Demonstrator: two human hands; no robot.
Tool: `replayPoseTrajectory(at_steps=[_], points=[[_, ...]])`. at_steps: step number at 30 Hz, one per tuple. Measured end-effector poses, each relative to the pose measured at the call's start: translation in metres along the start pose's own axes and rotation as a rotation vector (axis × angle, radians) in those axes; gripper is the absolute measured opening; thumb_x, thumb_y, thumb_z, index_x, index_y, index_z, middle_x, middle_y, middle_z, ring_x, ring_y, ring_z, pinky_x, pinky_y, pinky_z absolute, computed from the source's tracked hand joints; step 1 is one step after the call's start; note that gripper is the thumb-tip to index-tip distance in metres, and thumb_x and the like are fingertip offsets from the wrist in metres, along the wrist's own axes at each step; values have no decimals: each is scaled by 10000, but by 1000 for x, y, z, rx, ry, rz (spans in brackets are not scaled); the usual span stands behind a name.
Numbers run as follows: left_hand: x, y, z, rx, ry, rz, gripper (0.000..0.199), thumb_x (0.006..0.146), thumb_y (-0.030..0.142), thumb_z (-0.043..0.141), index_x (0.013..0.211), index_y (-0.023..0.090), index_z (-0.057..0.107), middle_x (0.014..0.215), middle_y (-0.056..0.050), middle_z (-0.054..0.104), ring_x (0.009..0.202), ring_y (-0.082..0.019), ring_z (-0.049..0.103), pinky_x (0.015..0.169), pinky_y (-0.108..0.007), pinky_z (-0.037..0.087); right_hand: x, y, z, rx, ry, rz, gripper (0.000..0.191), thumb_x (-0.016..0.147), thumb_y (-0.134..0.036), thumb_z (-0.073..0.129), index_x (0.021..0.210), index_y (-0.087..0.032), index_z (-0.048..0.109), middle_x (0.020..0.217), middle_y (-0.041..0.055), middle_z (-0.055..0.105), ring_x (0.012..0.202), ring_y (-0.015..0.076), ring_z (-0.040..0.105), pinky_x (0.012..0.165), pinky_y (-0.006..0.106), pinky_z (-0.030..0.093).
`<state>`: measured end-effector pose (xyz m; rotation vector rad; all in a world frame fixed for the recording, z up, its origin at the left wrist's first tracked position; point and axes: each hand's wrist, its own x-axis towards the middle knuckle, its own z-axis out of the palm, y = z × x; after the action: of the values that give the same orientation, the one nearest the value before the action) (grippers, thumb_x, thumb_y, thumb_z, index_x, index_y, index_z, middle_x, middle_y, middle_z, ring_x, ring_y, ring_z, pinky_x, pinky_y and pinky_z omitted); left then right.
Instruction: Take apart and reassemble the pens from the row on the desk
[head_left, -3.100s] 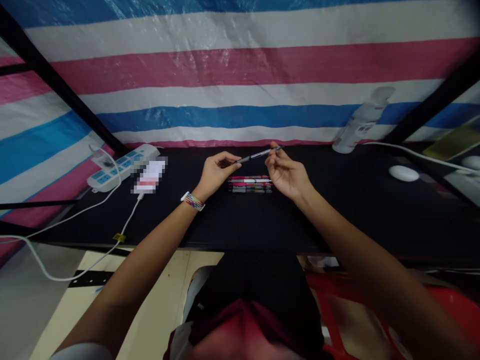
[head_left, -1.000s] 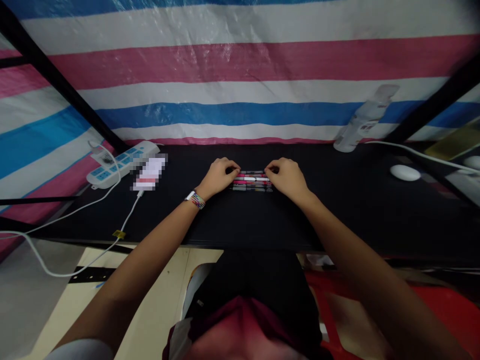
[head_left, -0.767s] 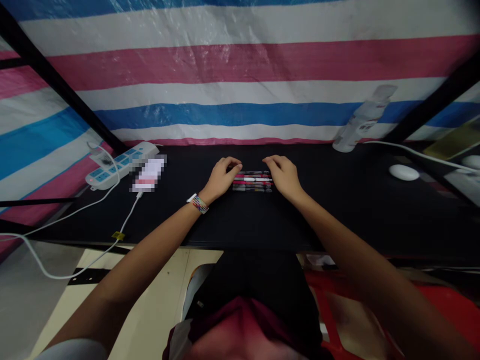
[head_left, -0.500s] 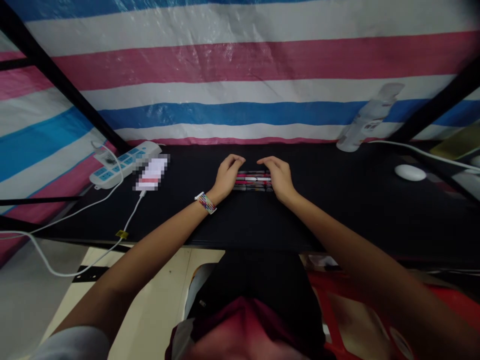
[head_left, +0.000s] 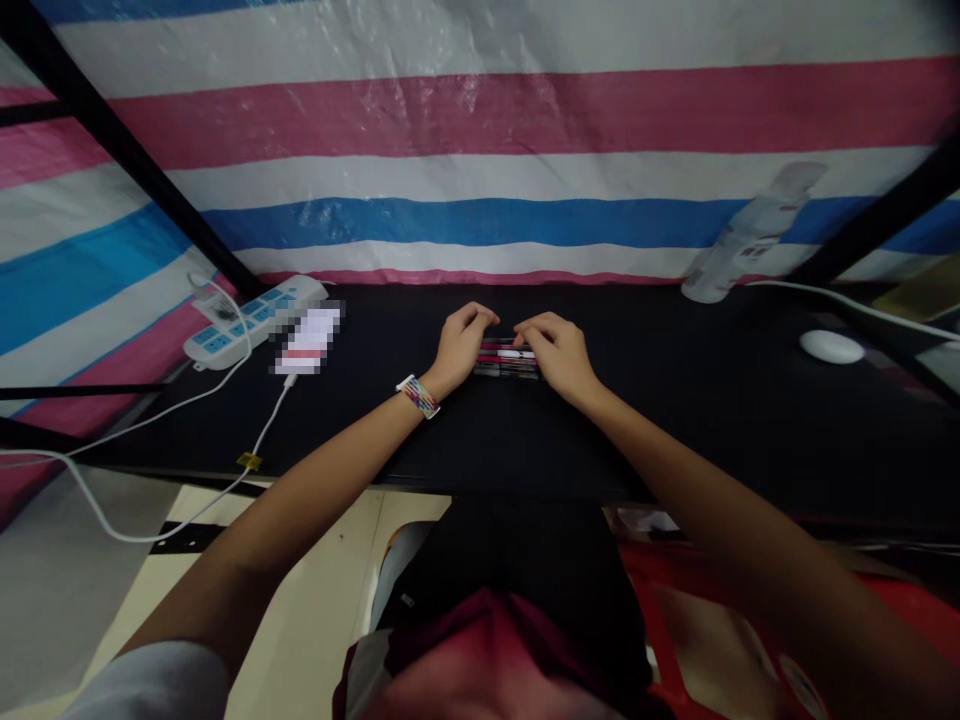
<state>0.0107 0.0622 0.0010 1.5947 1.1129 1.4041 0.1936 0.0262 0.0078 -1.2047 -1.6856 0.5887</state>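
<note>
Several pens (head_left: pixel 507 356) lie side by side across the black tabletop, some with pink or red barrels, one with white, others dark or clear. My left hand (head_left: pixel 460 350) curves round their left ends, its thumb and fingers bent inward at the far side. Round the right ends is my right hand (head_left: pixel 561 352), fingers curled, with one digit reaching over the top of the pens. Both hands rest at table level, and the pen tips are hidden behind the palms. A colourful woven band (head_left: pixel 418 396) circles my left wrist.
At the left are a power strip (head_left: pixel 255 322), a blurred-out phone (head_left: pixel 309 340) and a white charging cable (head_left: pixel 270 420) hanging over the front edge. A clear bottle (head_left: pixel 739 250) and a white mouse-like object (head_left: pixel 831 347) stand right. A striped sheet (head_left: pixel 480 120) closes the back.
Both hands have drawn slightly closer together over the pens. A digit of my right hand has bent down onto them. The camera view has shifted a little.
</note>
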Motion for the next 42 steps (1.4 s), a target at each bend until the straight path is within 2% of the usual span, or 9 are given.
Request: replayPoseTrajectory(at_steps=[6,12,15,20,26,31,35,39,42], points=[[-2,2,-4,49,-10,51,258,986,129,581,772,209,703,865,-32,750,905,-201,690,908,-356,531,-15,-16,-6,-140,-258,-469,256,991,-289,634,777,-248,768,1092,126,767,1131,334,680,1024,539,554],[-2,2,-7,97,-20,83,246,999,147,560,798,208,688,887,-40,749,896,-202,681,906,-361,530,-17,-18,-6,-100,-304,-505,217,982,-242,656,780,-256,733,1095,98,766,1128,309,661,993,505,560],[-3,2,-10,152,-28,159,221,1001,157,573,819,214,686,896,-42,737,902,-205,678,906,-368,518,-15,-17,-11,-172,-316,-539,134,954,-264,723,824,-241,745,1001,95,744,1011,296,638,918,474,548],[-6,8,-14,293,-75,318,192,1038,202,585,870,215,678,915,-49,701,919,-222,653,908,-387,506,-13,-15,-17,-328,-460,-574,120,901,-312,839,890,-222,759,882,63,730,884,264,598,818,414,491],[-13,22,-17,423,-169,410,207,1097,281,558,929,226,666,978,-54,735,985,-243,651,961,-403,490,-14,-13,-15,-253,-466,-532,90,872,-138,764,884,-227,758,865,32,757,840,222,631,820,373,501],[-13,23,-20,513,-250,439,267,1108,337,573,895,225,689,922,-39,765,932,-245,652,936,-406,478,-6,-9,-20,-74,-226,-384,68,893,-202,718,906,-220,783,861,28,729,740,179,639,716,330,508],[-11,19,-20,488,-249,459,197,1077,353,662,964,224,760,964,-45,801,928,-242,679,912,-391,502,5,-3,-27,-38,-25,-262,116,927,-308,736,933,-228,820,869,35,754,682,163,597,693,334,490],[-10,18,-19,435,-215,484,158,1073,318,680,1005,220,783,999,-53,808,967,-239,714,940,-391,530,14,4,-30,39,58,-61,260,957,-422,723,824,-218,812,687,17,703,607,155,543,635,323,440],[-8,17,-20,382,-136,494,100,1051,268,708,1016,214,785,1010,-57,805,987,-238,733,954,-394,552,19,9,-31,230,74,106,294,963,-391,679,780,-200,806,598,8,631,528,133,489,556,302,374]])
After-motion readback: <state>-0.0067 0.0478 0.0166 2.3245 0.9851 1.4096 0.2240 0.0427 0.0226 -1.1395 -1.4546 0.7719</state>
